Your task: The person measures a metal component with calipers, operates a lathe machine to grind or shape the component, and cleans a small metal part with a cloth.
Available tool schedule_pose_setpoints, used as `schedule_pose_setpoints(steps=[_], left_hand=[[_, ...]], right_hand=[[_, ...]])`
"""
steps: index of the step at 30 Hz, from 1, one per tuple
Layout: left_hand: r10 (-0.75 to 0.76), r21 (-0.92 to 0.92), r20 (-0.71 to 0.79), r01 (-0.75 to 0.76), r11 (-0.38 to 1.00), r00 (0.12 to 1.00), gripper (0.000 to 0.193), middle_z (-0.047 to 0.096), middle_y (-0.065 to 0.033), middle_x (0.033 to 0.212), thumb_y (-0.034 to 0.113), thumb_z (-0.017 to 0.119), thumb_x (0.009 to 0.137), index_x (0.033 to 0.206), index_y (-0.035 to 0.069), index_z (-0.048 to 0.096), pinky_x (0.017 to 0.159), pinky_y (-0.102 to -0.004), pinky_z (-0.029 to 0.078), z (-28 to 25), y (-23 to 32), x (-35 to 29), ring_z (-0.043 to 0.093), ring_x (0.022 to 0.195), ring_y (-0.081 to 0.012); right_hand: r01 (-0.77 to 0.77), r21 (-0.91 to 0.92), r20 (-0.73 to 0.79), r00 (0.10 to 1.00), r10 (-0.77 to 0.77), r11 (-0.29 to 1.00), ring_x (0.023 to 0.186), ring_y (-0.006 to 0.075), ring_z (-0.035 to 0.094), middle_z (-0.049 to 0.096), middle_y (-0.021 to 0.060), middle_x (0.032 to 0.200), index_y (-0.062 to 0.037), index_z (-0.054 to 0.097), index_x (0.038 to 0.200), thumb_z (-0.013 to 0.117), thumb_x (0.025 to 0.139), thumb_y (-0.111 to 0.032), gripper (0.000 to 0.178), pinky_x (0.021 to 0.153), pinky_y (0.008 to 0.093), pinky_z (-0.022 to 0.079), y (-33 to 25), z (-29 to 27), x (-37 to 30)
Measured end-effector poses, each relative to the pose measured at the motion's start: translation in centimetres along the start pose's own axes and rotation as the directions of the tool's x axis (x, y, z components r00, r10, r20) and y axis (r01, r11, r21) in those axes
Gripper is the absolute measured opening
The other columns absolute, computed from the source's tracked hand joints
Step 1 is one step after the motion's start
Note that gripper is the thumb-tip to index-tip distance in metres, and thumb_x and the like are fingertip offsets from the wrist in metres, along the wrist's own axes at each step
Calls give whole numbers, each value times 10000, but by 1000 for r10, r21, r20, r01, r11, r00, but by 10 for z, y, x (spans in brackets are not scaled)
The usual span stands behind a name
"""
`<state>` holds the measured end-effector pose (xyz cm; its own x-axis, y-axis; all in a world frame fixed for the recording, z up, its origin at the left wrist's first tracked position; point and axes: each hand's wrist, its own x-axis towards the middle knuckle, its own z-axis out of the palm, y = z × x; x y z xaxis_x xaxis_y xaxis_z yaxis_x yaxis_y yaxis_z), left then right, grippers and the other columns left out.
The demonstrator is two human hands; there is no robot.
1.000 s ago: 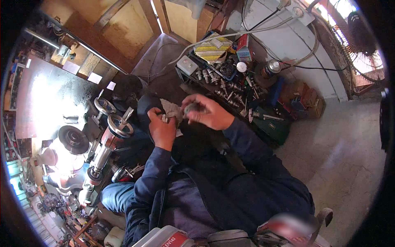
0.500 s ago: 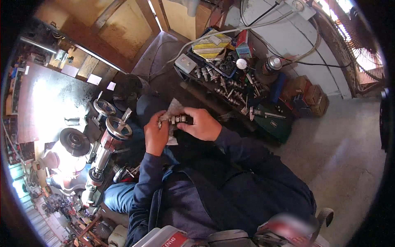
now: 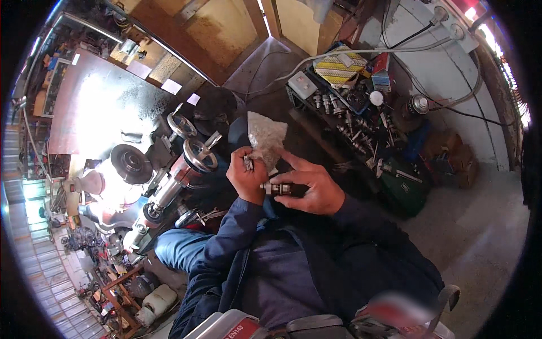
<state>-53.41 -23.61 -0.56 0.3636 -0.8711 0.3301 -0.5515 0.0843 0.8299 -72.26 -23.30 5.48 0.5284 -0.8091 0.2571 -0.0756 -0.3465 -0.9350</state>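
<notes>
My right hand (image 3: 316, 185) grips a small stepped cylindrical metal part (image 3: 278, 189) between thumb and fingers, its ringed end pointing left. Beside it, my left hand (image 3: 246, 176) is closed around the bunched lower end of a pale, crumpled, mottled sheet (image 3: 266, 133), like a rag or soft wrap. The sheet's upper part spreads out above my hands, and a fold shows at my left fist. The metal part's end lies close to my left hand; whether they touch I cannot tell.
At the left stands a machine with metal handwheels (image 3: 200, 155) and a dark round disc (image 3: 131, 162). Up and to the right, a bench holds several metal parts (image 3: 353, 127), a yellow-striped package (image 3: 340, 66), a spray can (image 3: 418, 105) and a caliper (image 3: 402, 172) on a green case (image 3: 403, 195).
The sheet has come off the metal part and now stands up from my left fist. My right hand has drawn the part lower, toward me. The whole view has shifted.
</notes>
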Motion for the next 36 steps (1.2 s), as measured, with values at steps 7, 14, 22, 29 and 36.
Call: schedule_pose_setpoints(steps=[7, 14, 22, 29, 36], left_hand=[[235, -143, 28, -229, 963, 972, 166, 684, -163, 947, 27, 623, 825, 990, 6, 615, 771, -352, 532, -7, -8, -10, 684, 840, -275], [12, -240, 35, -3, 971, 999, 320, 599, -61, 1028, 141, 733, 862, 1096, 23, 549, 818, -300, 487, -1, -28, -39, 591, 928, -151], [-27, -236, 132, 58, 970, 991, 228, 643, -98, 880, 71, 703, 826, 985, 12, 551, 716, -310, 513, -12, -3, -24, 627, 780, -163], [-71, -3, 367, 77, 997, 928, 140, 673, -187, 780, 107, 671, 884, 952, -15, 662, 639, -347, 520, -17, 24, -14, 695, 698, -287], [-230, 86, 456, 214, 973, 860, 172, 709, -154, 825, 120, 644, 906, 961, -41, 673, 687, -323, 514, -31, 14, -17, 673, 771, -164]], right_hand=[[129, -291, -53, 987, -150, 948, 1186, 387, 582, 422, 218, 1469, -74, 683, 1116, 770, 784, -60, 343, 921, 414, 539, 5, 2, -3], [216, -379, -141, 947, -287, 900, 1018, 307, 659, 532, 181, 1322, -79, 680, 1114, 784, 747, -27, 385, 794, 371, 581, 14, 21, -22], [185, -407, -178, 944, -277, 894, 1023, 326, 640, 553, 169, 1266, -73, 667, 1138, 809, 699, -12, 466, 818, 383, 566, 12, 21, -13], [-67, -460, -99, 995, 23, 886, 1077, 343, 582, 564, 190, 1182, -11, 597, 1216, 651, 856, -76, 370, 884, 417, 523, 39, 26, -16], [-78, -543, -1, 996, 92, 836, 993, 315, 566, 573, 157, 1054, -18, 589, 1221, 656, 843, -160, 409, 818, 421, 518, 59, 51, -19]])
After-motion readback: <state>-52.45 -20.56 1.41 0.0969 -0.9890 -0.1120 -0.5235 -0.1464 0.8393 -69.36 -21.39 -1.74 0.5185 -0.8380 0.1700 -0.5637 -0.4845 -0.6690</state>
